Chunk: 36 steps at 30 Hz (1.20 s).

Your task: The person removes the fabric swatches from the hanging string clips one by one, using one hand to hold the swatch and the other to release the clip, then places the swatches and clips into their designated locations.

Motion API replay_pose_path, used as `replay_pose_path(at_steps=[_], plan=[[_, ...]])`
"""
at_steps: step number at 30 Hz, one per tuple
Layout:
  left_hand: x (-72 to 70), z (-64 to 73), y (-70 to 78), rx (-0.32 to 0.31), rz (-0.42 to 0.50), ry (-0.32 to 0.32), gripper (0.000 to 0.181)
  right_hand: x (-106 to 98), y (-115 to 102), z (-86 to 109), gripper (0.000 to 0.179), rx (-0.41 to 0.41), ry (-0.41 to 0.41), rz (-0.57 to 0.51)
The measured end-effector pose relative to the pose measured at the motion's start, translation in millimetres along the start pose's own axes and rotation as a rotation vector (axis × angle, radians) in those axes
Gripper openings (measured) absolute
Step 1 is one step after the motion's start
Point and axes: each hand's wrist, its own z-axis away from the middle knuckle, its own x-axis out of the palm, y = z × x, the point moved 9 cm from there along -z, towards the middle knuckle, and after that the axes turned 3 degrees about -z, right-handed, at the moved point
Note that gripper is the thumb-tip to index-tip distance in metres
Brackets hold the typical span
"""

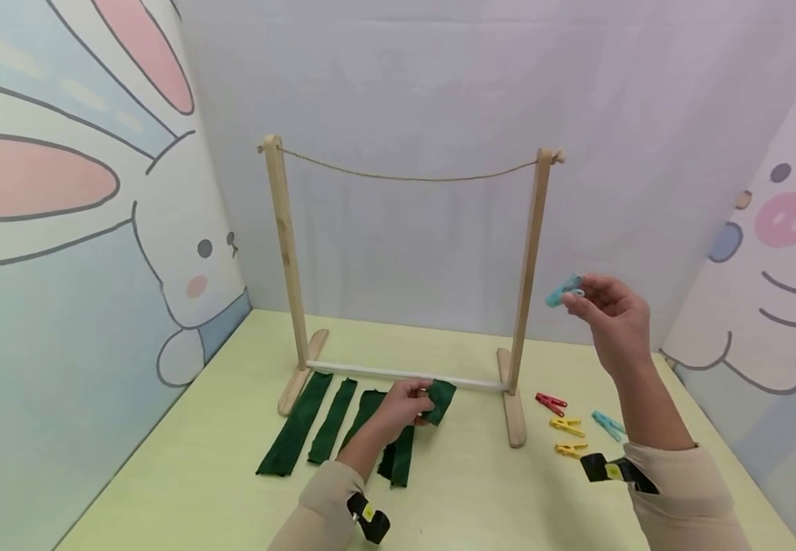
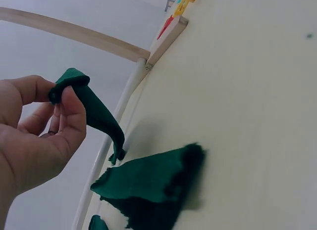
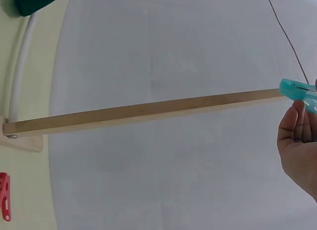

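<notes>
In the head view my left hand [image 1: 401, 409] pinches one end of a dark green cloth strip [image 1: 442, 399] just in front of the white crossbar [image 1: 398, 373]. The left wrist view shows that cloth folded over at the fingertips, its tail hanging down. My right hand [image 1: 614, 317] is raised to the right of the wooden frame [image 1: 530, 268], pinching a light blue clothespin [image 1: 563, 291] between thumb and fingers. Behind and above both hands, a thin cord [image 1: 405, 179] sags between the two posts. More green strips [image 1: 297, 425] lie on the table by the left hand.
Several clothespins lie on the table at the right: a red one [image 1: 551, 403], yellow ones [image 1: 566, 425] and a blue one [image 1: 608, 425]. The frame's feet [image 1: 512, 402] stick out toward me. A pale curtain [image 1: 405, 260] hangs behind, with cartoon panels [image 1: 184, 306] on both sides.
</notes>
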Motion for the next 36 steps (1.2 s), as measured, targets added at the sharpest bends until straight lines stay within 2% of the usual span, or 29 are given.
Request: replay_pose_path(at_steps=[4, 9, 18, 24, 30, 36], plan=[[8.5, 12.7, -5.5, -0.023, 0.001, -0.013, 0.04, -18.8, 5.0, 14.0, 0.027, 0.041, 0.05, 0.019], [14.0, 26.6, -14.5, -0.046, 0.0, -0.017, 0.038, -33.3, 16.5, 31.7, 0.036, 0.086, 0.066, 0.002], [15.5, 43.8, -28.8, -0.103, 0.007, -0.024, 0.032, -65.9, 45.1, 68.2, 0.029, 0.271, 0.135, 0.035], [13.7, 49.2, -34.5, -0.136, -0.026, -0.041, 0.03, -80.9, 58.3, 81.9, 0.024, 0.342, 0.087, 0.061], [16.6, 55.7, -37.1, -0.16, -0.117, -0.058, 0.03, -97.5, 71.5, 98.4, 0.023, 0.451, 0.021, 0.224], [16.5, 61.6, -40.1, -0.19, -0.129, -0.065, 0.034, -119.5, 86.6, 116.7, 0.026, 0.573, -0.096, 0.447]])
